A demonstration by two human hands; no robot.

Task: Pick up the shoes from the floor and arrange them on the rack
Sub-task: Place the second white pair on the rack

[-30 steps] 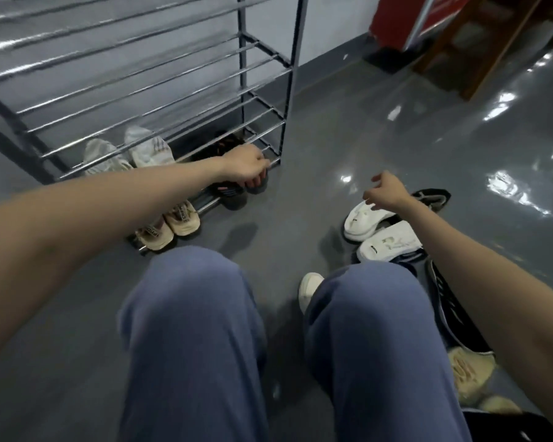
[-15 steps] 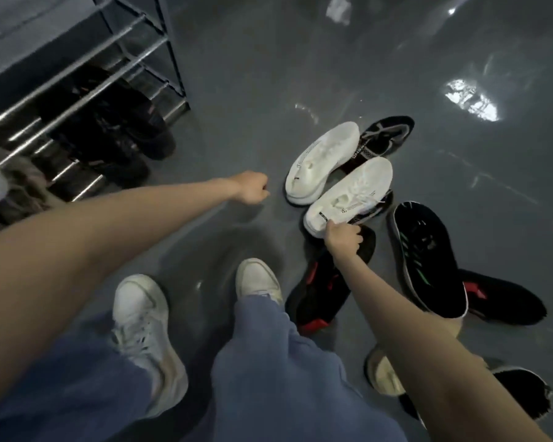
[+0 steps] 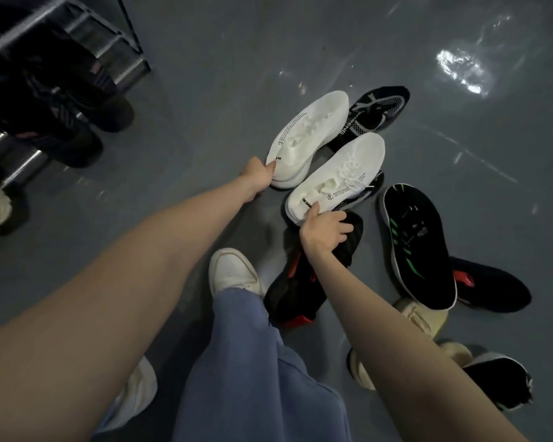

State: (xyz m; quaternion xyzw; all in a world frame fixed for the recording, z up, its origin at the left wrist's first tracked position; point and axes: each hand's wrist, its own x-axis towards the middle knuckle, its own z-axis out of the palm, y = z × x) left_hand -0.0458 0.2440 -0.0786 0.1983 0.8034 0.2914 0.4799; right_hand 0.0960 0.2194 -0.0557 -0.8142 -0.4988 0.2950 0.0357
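Rack (image 3: 77,36) sits top left with dark shoes (image 3: 77,122) on it. Your left hand (image 3: 257,175) has its fingers pinching the heel of the far white sneaker (image 3: 310,138), and your right hand (image 3: 324,229) grips the near white sneaker (image 3: 342,173), both on the floor (image 3: 221,90).

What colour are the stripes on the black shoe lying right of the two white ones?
Bright green, on the black shoe; seen in the head view, the only view.
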